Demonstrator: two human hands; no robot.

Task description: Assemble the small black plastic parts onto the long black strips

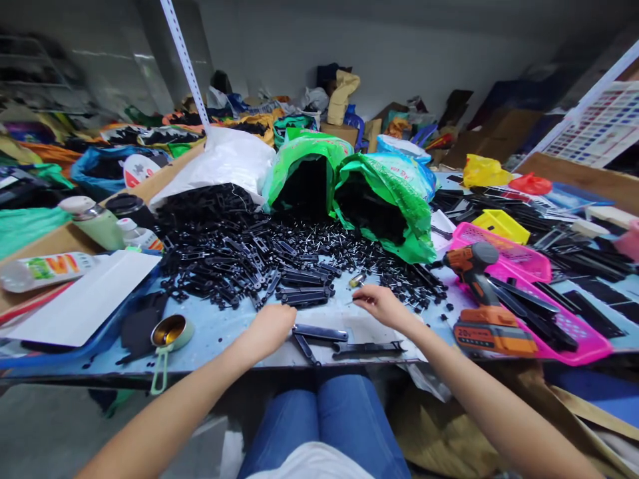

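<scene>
My left hand (272, 327) is closed at the near edge of the table, its fingertips against long black plastic arms (319, 332). What it grips is hidden behind the fingers. To its right, my right hand (382, 304) pinches something small and thin, which looks like a metal pin. Just beyond those fingertips lies a small yellowish clear object (357, 279). Neatly stacked black arms (305, 295) lie between and behind the hands. Farther back spread a heap of loose black arms (224, 256) and a scatter of thin pins with black ends (379, 269).
Green bags (387, 206) and a white sack (224, 159) spill black parts at the back. On the right are an orange cordless drill (479, 299) and a pink basket (589, 342). Bottles (44, 271), a white board (90, 296) and a metal cup (171, 330) occupy the left.
</scene>
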